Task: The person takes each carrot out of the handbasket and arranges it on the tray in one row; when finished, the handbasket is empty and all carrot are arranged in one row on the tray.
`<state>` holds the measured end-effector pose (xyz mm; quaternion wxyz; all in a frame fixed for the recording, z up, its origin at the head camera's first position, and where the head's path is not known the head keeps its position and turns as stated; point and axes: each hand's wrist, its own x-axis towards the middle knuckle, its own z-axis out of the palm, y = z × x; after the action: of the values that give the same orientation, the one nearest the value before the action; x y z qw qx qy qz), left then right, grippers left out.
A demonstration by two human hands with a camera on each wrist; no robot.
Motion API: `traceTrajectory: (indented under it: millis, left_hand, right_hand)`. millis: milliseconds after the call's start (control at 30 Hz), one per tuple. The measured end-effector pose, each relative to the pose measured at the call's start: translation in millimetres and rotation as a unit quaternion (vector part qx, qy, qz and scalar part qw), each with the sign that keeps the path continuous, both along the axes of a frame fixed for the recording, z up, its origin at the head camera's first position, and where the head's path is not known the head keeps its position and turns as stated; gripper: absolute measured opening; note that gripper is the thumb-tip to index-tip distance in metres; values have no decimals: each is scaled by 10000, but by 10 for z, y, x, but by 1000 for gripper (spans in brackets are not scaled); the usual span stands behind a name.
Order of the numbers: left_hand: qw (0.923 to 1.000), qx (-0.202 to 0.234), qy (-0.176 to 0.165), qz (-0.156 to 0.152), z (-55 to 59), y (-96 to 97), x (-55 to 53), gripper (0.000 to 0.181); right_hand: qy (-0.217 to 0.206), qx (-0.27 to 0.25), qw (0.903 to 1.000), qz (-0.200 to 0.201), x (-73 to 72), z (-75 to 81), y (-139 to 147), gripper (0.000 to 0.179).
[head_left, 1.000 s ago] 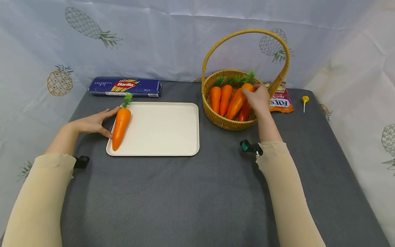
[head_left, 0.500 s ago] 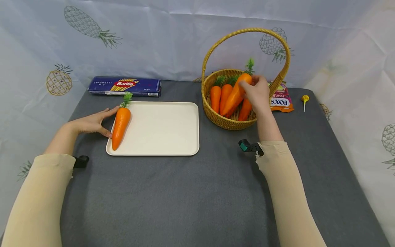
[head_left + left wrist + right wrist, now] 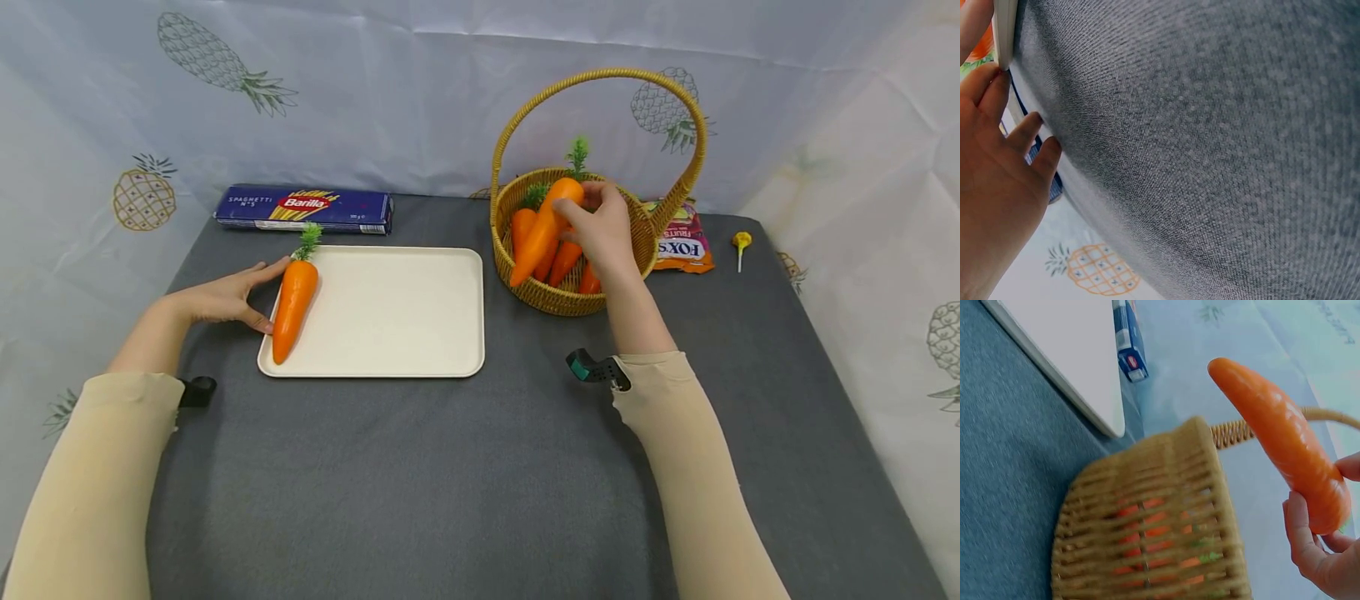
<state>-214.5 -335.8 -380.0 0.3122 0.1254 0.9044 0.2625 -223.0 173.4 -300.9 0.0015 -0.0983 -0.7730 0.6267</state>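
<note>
orange carrot hangs above the basket, the right hand pinching its thick end between thumb and fingers; probably light, stiff, slippery, best held there. left of the basket, the left hand, fingers spread, touches the tray.

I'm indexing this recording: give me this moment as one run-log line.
right hand: grips glossy orange carrot over round tan wicker basket | left hand: at left edge of cream rectangular tray | on tray: green-topped orange carrot
</note>
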Motion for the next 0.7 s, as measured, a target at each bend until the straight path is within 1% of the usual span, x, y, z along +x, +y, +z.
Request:
traceTrajectory:
  millis: [300,433,700]
  left_hand:
    - [10000,40,-22,16,14,6,11,118]
    - [10000,73,-34,19,17,8,12,119]
    - [9999,95,-56,16,29,13,10,119]
  right_hand:
    - [257,141,9990,345,18,-58,-207,51]
    - [212,298,9982,482,28,-91,-285,52]
    - [122,360,9972,645,64,-155,-422,53]
